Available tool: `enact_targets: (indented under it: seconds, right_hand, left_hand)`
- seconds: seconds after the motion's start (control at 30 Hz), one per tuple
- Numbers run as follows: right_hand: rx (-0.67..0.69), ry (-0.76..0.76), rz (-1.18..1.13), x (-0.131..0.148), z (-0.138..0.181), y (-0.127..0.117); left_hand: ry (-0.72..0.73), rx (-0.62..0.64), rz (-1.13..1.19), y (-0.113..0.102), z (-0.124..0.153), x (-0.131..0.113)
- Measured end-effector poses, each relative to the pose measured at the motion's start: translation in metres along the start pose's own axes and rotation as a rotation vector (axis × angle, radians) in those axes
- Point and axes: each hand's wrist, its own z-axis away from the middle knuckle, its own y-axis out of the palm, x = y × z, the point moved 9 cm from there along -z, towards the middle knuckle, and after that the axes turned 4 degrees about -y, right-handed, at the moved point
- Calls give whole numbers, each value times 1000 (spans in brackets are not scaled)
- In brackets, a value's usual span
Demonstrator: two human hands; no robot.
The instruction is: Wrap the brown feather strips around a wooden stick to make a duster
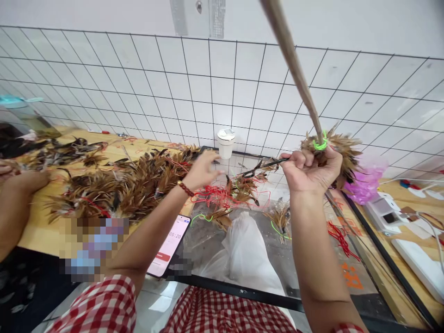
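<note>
My right hand (312, 171) is raised and wrapped around the feathered end of a feather duster (300, 78). Its wooden stick slants up and away, and bright green cord (321, 141) binds the brown feathers at its base. A thin black tool with loops at its far end, like scissors (258, 169), juts leftward from the same hand. Fingers spread, my left hand (204, 170) hovers with nothing in it, slightly blurred. Near it lie tangled red strings (222, 196) and a small feather bunch (244, 187). Another feather bunch (279, 217) has a green cord.
A large feather pile (138, 185) covers the table on my left, where another person's hand (24, 189) rests. A white lidded cup (226, 144) stands at the back. A phone (169, 247), white plastic (246, 245), a pink bag (366, 180) and a power strip (383, 210) lie around.
</note>
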Motion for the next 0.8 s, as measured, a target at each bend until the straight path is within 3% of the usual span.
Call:
enact_targets:
  seconds: [0.07,0.13,0.23,0.3,0.4,0.53,0.7,0.8]
  right_hand:
    - [9,-7,-6,-3,2,4]
    - [-4,-24,21,-7,5,3]
    - [-4,5,122,-18,5,-1]
    - [34,98,197,-30,4,-4]
    - [83,281,283,-49,8,-9]
    - [74,431,300,-64,19,-16]
    - [57,394,306,-47,15,-23]
    - [32,304,348,-16,6,-33]
  left_hand:
    - [61,106,305,34,12,-24]
    - [29,106,575,63,21,-37]
    - [-147,56,796,95,26,-32]
    - [-251,-26,890,99,26,-20]
    - [-339,-198,999,83,23,1]
    - [-347,-328,1073,52,14,20]
    - [-416,-479,1252,1,7,54]
    - [-589,-400,1263,-20,1,88]
